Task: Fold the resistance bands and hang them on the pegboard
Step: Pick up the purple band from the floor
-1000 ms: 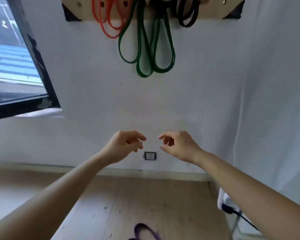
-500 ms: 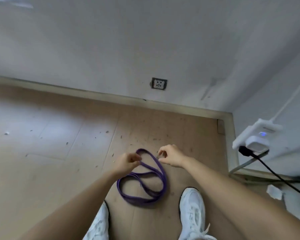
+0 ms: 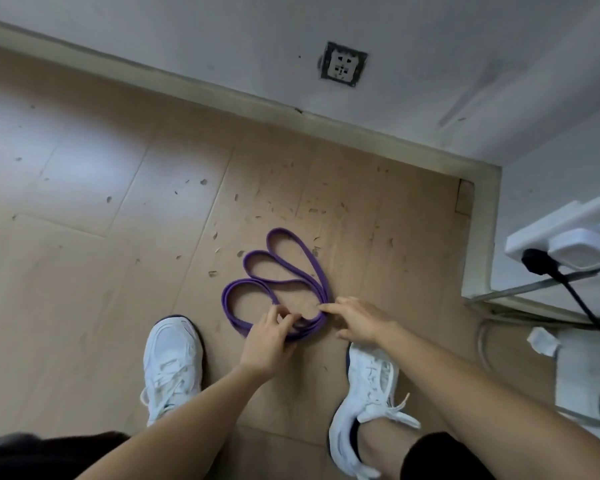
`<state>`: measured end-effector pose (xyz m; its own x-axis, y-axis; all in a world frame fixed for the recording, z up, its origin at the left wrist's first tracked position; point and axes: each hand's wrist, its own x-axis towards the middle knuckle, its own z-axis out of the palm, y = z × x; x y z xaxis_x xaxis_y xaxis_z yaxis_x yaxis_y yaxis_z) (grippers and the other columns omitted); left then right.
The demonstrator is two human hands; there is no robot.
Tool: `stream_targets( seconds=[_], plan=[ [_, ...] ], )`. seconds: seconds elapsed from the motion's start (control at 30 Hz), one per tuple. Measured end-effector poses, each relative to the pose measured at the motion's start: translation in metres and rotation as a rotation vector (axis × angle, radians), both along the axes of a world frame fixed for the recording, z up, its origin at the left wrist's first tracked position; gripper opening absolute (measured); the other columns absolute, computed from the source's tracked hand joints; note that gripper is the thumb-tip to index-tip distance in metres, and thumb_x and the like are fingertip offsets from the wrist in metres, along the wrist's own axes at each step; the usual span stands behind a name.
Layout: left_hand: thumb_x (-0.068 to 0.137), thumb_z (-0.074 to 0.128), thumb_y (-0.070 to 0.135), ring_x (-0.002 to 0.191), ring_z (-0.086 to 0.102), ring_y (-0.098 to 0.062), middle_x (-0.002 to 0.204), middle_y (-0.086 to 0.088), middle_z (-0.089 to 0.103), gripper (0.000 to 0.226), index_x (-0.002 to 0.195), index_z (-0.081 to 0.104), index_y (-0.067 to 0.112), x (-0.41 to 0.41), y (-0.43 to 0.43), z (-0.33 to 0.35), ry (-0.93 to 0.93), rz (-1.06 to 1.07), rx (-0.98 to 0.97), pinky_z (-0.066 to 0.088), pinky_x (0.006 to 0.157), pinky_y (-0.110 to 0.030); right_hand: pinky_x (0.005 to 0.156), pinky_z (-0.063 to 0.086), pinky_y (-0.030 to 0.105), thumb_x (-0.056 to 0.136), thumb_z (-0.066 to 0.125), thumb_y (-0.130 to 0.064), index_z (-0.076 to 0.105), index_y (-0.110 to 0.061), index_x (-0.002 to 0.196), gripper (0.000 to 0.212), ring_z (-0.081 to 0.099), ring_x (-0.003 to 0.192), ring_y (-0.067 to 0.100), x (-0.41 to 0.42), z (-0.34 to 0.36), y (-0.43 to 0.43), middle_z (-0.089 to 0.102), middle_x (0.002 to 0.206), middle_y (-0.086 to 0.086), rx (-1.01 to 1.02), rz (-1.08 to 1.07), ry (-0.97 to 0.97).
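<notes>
- Fingers of the left hand curl inward, tips pinching at the near strands of the purple resistance band; whether they have it fully gripped I cannot tell.
- At 9 o'clock from that hand sits the left white sneaker, flat on the wooden floor.
- Purple resistance band lies on the floor in several loose loops, fanning toward 11 and 12 o'clock from the hands, its near bend gathered between the two hands.
- Right hand rests at 3 o'clock from the band's bend, palm down, fingers spread and mostly straight, index fingertip touching the strands, nothing clasped.
- Right white sneaker lies at 6 o'clock from the right hand, tilted onto its side, laces loose.
- Wall socket sits at 12 o'clock, above the skirting board.
- White power strip with a black plug is at 3 o'clock, well apart from the band.
</notes>
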<state>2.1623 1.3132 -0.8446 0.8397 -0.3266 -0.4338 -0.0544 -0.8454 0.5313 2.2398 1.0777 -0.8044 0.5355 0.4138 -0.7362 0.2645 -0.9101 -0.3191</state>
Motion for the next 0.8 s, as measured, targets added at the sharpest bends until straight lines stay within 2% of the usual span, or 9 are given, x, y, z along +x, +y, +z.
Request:
stream_targets(
  seconds=[0.1,0.2,0.37,0.53,0.63,0.73,0.8],
  plan=[
    [0.086,0.072,0.037,0.106,0.056,-0.023,0.126,-0.002,0.045,0.067,0.146,0.044,0.030,0.013,0.002,-0.002,-0.001,-0.060,0.068,0.053,0.083,-0.036,0.099,0.045,0.036,0.091,0.073,-0.031,0.035,-0.038,0.154,0.074,0.050,0.124,0.023,0.001,-0.005,0.003,0.053,0.131,0.002,0.026,-0.031,0.007],
    [0.090,0.067,0.043,0.110,0.050,-0.025,0.125,-0.003,0.045,0.045,0.131,0.058,0.028,0.020,0.005,-0.002,-0.053,-0.124,0.084,0.050,0.082,-0.035,0.099,0.047,0.036,0.088,0.076,-0.032,0.045,-0.037,0.148,0.068,0.052,0.122,0.021,0.000,-0.011,0.008,0.053,0.130,0.000,0.048,-0.093,0.011],
    [0.094,0.063,0.038,0.108,0.049,-0.025,0.130,0.000,0.049,0.026,0.116,0.064,0.025,0.016,0.016,-0.009,-0.092,-0.127,0.013,0.055,0.076,-0.038,0.092,0.051,0.036,0.080,0.082,-0.032,0.061,-0.030,0.123,0.048,0.057,0.109,0.021,-0.005,-0.017,0.018,0.054,0.120,0.000,0.083,-0.155,-0.028],
    [0.097,0.056,0.047,0.101,0.043,-0.010,0.115,0.012,0.060,0.026,0.118,0.063,0.033,0.019,0.028,0.002,-0.106,-0.110,-0.062,0.049,0.084,-0.028,0.087,0.056,0.037,0.080,0.080,-0.036,0.064,-0.030,0.105,0.030,0.059,0.099,0.017,-0.004,-0.003,0.021,0.056,0.110,-0.004,0.171,-0.210,-0.073],
    [0.091,0.051,0.057,0.097,0.039,-0.008,0.104,0.018,0.059,0.032,0.110,0.063,0.035,0.029,0.031,0.023,-0.161,-0.041,-0.070,0.044,0.082,-0.028,0.085,0.056,0.034,0.080,0.081,-0.036,0.067,-0.030,0.099,0.025,0.058,0.094,0.012,0.007,0.018,0.021,0.057,0.104,-0.007,0.240,-0.261,-0.057],
    [0.082,0.060,0.066,0.098,0.039,-0.010,0.101,0.023,0.059,0.036,0.104,0.064,0.037,0.039,0.028,0.048,-0.279,0.000,-0.089,0.037,0.084,-0.030,0.083,0.054,0.031,0.080,0.081,-0.036,0.070,-0.028,0.098,0.023,0.058,0.090,0.011,0.024,0.050,0.027,0.058,0.100,-0.009,0.310,-0.278,-0.080],
    [0.079,0.067,0.065,0.097,0.045,-0.005,0.098,0.023,0.061,0.038,0.104,0.066,0.036,0.048,0.022,0.069,-0.282,0.022,-0.175,0.036,0.086,-0.029,0.081,0.052,0.028,0.081,0.080,-0.035,0.071,-0.026,0.099,0.022,0.058,0.088,0.009,0.033,0.071,0.033,0.061,0.096,-0.010,0.358,-0.270,-0.072]
  ],
)
